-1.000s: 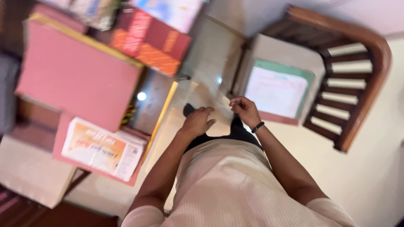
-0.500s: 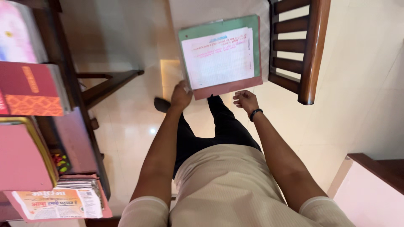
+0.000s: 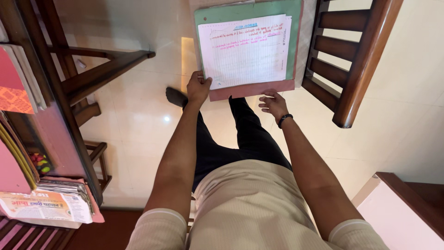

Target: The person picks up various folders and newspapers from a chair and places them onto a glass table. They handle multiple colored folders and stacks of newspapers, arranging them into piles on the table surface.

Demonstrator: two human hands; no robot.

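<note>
Stack of paper files: white lined sheet with handwriting on top, green folder under it, reddish-pink folder at the bottom showing along the near edge and right side. Stack sits far-centre in view, on the seat of a wooden chair whose slatted back runs down the right side of the stack.

Left hand: closed on the near-left corner of the stack, thumb on top of the sheet, fingers wrapped under the edge. Gripping the stack.

Right hand: just near the reddish-pink folder's near edge, fingers loosely curled and spread, fingertips at or just off the edge; can't tell if touching. Holding nothing. Black wristband on that wrist.

Below the hands: person's black trousers, dark sock on one foot, beige ribbed shirt nearest the camera. Glossy cream tiled floor.

Left side: dark wooden table frame with angled braces, books and folders stacked on it, red patterned book at the left edge, newspaper on a pile near-left.

Near-right corner: white-topped furniture with wood trim.
</note>
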